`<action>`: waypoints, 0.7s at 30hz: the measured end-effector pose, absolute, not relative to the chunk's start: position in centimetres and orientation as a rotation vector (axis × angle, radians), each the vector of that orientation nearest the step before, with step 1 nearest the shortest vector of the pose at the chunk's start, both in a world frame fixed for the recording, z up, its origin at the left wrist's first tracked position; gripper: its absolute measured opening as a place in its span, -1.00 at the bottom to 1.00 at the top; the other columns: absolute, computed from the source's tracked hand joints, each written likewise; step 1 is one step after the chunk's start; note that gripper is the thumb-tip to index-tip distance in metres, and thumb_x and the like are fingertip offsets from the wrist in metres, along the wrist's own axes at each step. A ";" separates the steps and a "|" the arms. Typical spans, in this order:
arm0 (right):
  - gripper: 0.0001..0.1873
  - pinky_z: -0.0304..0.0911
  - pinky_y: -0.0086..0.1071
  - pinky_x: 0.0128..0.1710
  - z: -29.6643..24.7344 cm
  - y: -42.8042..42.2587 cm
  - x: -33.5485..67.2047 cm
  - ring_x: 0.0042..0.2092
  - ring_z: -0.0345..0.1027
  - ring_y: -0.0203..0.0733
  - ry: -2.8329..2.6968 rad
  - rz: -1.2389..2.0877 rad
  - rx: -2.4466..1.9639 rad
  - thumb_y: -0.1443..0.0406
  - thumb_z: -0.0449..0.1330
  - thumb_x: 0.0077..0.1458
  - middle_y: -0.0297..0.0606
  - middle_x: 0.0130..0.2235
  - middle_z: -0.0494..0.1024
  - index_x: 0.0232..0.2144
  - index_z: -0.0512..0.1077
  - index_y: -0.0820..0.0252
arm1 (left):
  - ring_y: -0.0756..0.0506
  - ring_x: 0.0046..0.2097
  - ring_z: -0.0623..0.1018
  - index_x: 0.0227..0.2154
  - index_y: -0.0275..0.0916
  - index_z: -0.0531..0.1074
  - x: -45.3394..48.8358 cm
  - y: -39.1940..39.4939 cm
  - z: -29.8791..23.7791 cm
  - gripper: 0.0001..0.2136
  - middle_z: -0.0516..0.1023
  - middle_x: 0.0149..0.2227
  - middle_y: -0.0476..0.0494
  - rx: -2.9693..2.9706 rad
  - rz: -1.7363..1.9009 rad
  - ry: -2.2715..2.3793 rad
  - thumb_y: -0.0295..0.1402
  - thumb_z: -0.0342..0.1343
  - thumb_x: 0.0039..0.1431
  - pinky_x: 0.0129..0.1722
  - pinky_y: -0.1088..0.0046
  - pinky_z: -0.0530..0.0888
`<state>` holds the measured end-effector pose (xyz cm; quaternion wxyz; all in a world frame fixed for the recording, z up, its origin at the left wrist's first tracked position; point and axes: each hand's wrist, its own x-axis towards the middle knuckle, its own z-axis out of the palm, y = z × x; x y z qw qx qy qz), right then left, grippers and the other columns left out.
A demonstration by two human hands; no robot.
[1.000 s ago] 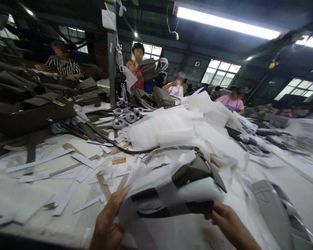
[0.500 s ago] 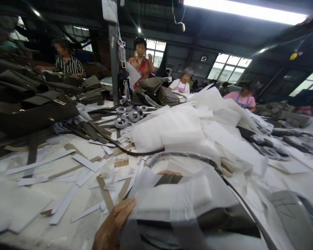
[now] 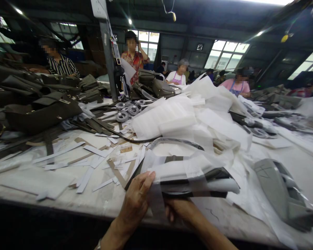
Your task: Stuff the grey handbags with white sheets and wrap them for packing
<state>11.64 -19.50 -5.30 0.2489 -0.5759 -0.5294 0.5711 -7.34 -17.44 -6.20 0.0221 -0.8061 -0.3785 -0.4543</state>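
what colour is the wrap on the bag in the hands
The wrap is white, best seen in the head view.

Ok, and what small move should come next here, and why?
Probably the right hand should tuck the loose translucent flap under the wrapped bag: the flap appears to hang below the bag's near edge, the right hand is beneath that edge, and the left hand holds the bag's left end.

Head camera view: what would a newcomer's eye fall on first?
Probably the heap of white sheets mid-view. In front of it, the left hand holds a partly wrapped dark bag, the right hand beneath it. Dark bags pile up at the left.
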 end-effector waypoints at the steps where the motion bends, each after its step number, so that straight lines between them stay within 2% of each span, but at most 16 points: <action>1: -0.54 0.07 -0.46 -0.68 -5.2 -20.1 11.5 -0.65 0.24 -0.31 -1.351 1.581 -1.587 -0.03 0.11 0.08 -0.34 -0.68 0.39 -0.61 0.42 0.18 | -0.13 0.13 0.46 0.24 -0.21 0.22 -7.0 -17.6 -6.3 -0.38 0.44 0.08 -0.27 -2.499 -1.372 -1.175 -0.73 -0.15 0.11 0.09 0.29 0.49; 5: -0.62 -0.11 -0.52 -0.75 -4.5 -21.9 11.5 -0.71 0.09 -0.41 -1.047 1.685 -1.567 0.01 0.22 -0.11 -0.39 -0.70 0.35 -0.63 0.40 0.21 | -0.14 0.16 0.43 0.24 -0.19 0.21 -5.7 -17.7 -6.4 -0.41 0.39 0.17 -0.29 -2.502 -1.284 -1.116 -0.71 -0.16 0.17 0.07 0.27 0.49; 9: -0.60 -0.16 -0.54 -0.79 -4.9 -23.8 10.8 -0.75 0.04 -0.46 -0.941 1.776 -1.496 -0.01 0.28 -0.20 -0.40 -0.68 0.39 -0.57 0.42 0.24 | -0.13 0.15 0.44 0.25 -0.21 0.21 -5.1 -17.6 -6.4 -0.47 0.47 0.10 -0.26 -2.568 -1.240 -0.927 -0.67 -0.15 0.24 0.08 0.24 0.47; 11: -0.60 -0.13 -0.54 -0.78 -4.5 -25.2 10.9 -0.75 0.07 -0.45 -1.019 1.863 -1.484 0.00 0.25 -0.13 -0.35 -0.63 0.46 -0.53 0.45 0.25 | -0.13 0.16 0.43 0.24 -0.23 0.22 -5.1 -17.8 -6.6 -0.49 0.49 0.09 -0.26 -2.622 -1.205 -0.907 -0.65 -0.15 0.26 0.11 0.20 0.45; 14: -0.78 0.02 -0.60 -0.66 -1.4 -27.3 12.4 -0.61 0.23 -0.45 -1.410 2.048 -1.370 0.17 0.28 -0.09 -0.33 -0.50 0.57 -0.48 0.57 0.23 | -0.16 0.20 0.40 0.23 -0.26 0.23 -5.5 -18.1 -6.8 -0.52 0.47 0.11 -0.26 -2.707 -1.126 -0.871 -0.63 -0.14 0.27 0.16 0.12 0.41; 16: -0.86 0.08 -0.61 -0.59 1.6 -27.8 14.2 -0.54 0.28 -0.43 -1.629 2.040 -1.312 0.26 0.31 -0.10 -0.38 -0.50 0.57 -0.43 0.63 0.16 | -0.18 0.23 0.36 0.23 -0.25 0.22 -5.7 -18.2 -7.0 -0.51 0.45 0.14 -0.25 -2.748 -1.087 -0.854 -0.64 -0.14 0.26 0.19 0.07 0.38; 17: -0.85 0.10 -0.58 -0.59 3.0 -27.6 15.1 -0.56 0.27 -0.41 -1.653 1.966 -1.341 0.24 0.30 -0.06 -0.39 -0.51 0.55 -0.41 0.63 0.15 | -0.18 0.24 0.35 0.24 -0.25 0.21 -5.8 -18.2 -7.0 -0.50 0.44 0.15 -0.25 -2.768 -1.080 -0.851 -0.64 -0.14 0.26 0.21 0.06 0.36; 19: -0.81 0.21 -0.49 -0.56 4.8 -26.5 16.3 -0.55 0.32 -0.32 -1.664 1.561 -1.445 0.17 0.25 0.04 -0.35 -0.50 0.56 -0.40 0.61 0.14 | -0.16 0.26 0.33 0.24 -0.24 0.19 -5.9 -18.2 -7.0 -0.48 0.43 0.16 -0.25 -2.802 -1.097 -0.862 -0.66 -0.13 0.23 0.22 0.05 0.35; 21: -0.84 0.37 -0.34 -0.34 5.1 -24.8 16.8 -0.37 0.46 -0.17 -1.789 0.966 -1.432 0.18 0.25 0.08 -0.25 -0.36 0.61 -0.37 0.59 0.11 | -0.15 0.26 0.33 0.23 -0.23 0.20 -6.0 -18.1 -6.7 -0.45 0.43 0.16 -0.25 -2.837 -1.124 -0.876 -0.67 -0.12 0.18 0.22 0.05 0.35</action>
